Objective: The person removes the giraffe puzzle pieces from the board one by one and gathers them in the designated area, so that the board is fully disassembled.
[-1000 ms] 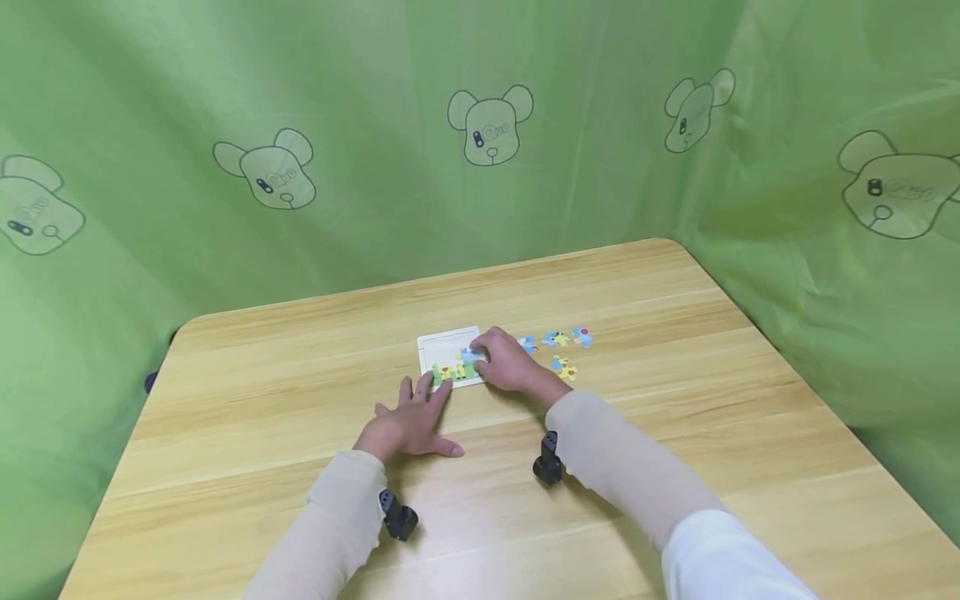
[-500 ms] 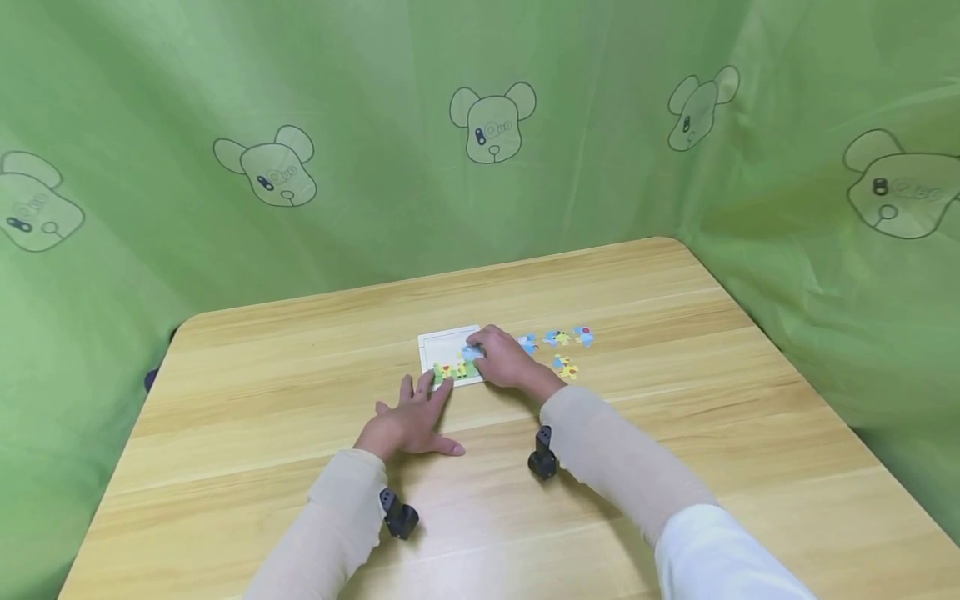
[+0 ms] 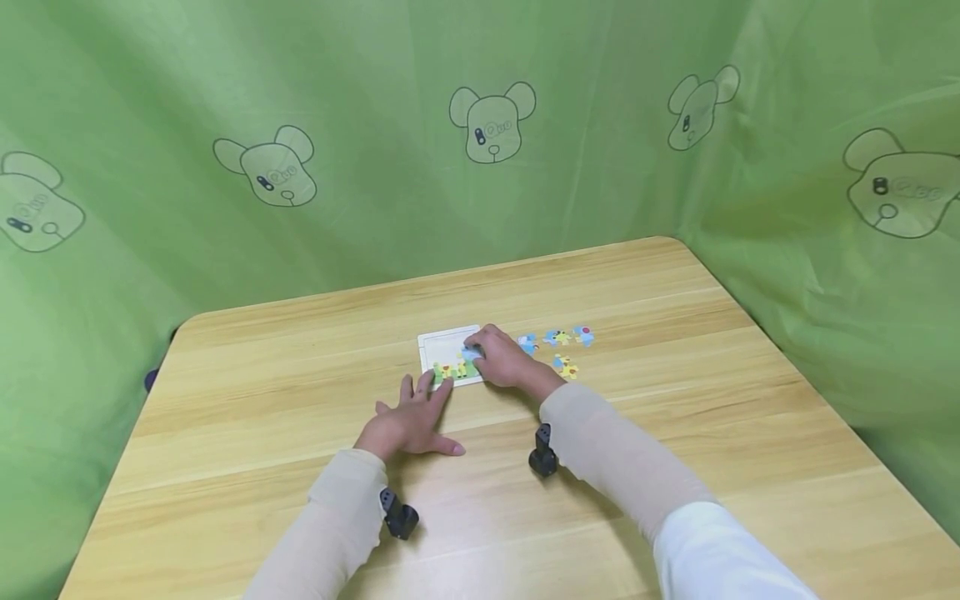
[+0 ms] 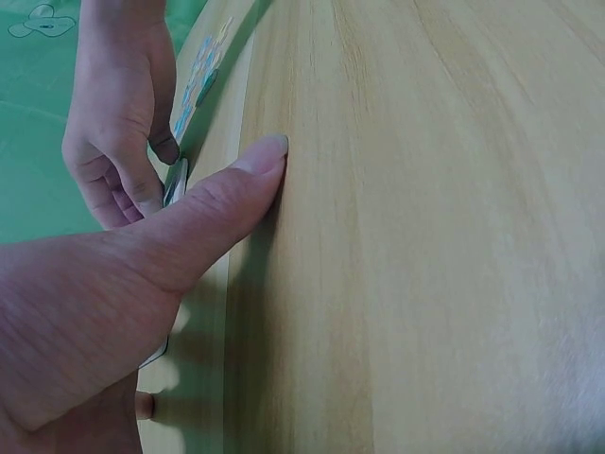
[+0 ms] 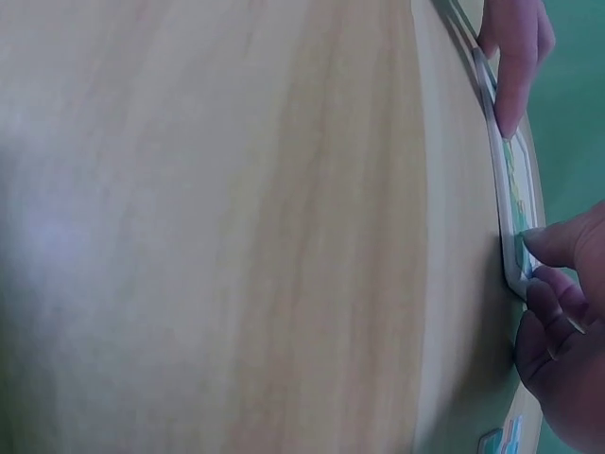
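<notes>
A white puzzle tray (image 3: 448,332) lies on the table with green and yellow puzzle pieces (image 3: 453,371) along its near side. At its right part, my right hand (image 3: 506,358) pinches a light blue puzzle piece (image 3: 470,353) between thumb and index finger, low over the tray. My left hand (image 3: 411,422) is spread out, its fingertips at the tray's near left edge and its thumb pointing right above the wood. In the right wrist view, the right thumb and fingers (image 5: 553,246) close in at the corner of the tray rim (image 5: 494,161); the piece itself is mostly hidden there.
To the right of the tray lie several loose puzzle pieces (image 3: 557,337), blue and yellow, one of them (image 3: 566,367) nearer to the right forearm. The wooden table (image 3: 262,400) is bordered by a green curtain (image 3: 375,208) with printed bear heads.
The right hand has shifted very slightly left and away over the tray, still pinching the light blue puzzle piece. My left hand keeps its place at the tray's edge.
</notes>
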A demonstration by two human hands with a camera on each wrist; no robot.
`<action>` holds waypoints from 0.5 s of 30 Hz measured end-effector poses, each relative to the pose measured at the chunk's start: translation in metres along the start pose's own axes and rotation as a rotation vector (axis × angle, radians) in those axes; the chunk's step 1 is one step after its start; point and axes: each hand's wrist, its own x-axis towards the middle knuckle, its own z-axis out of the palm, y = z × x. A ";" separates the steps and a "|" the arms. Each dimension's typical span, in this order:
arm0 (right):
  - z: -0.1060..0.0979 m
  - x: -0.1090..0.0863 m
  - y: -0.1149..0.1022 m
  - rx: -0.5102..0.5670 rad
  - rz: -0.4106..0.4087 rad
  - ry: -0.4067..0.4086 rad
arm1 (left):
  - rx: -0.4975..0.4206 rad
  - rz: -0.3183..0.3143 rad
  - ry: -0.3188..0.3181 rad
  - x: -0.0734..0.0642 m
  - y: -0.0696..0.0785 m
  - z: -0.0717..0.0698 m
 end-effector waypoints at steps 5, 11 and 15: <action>0.001 0.000 0.002 0.005 -0.019 0.000 | 0.002 -0.001 -0.002 0.000 0.000 0.000; 0.001 0.001 0.002 0.011 -0.021 0.001 | 0.003 0.000 0.001 0.000 0.000 0.000; 0.001 0.001 0.003 0.011 -0.021 0.003 | -0.002 0.002 0.003 0.000 0.000 0.000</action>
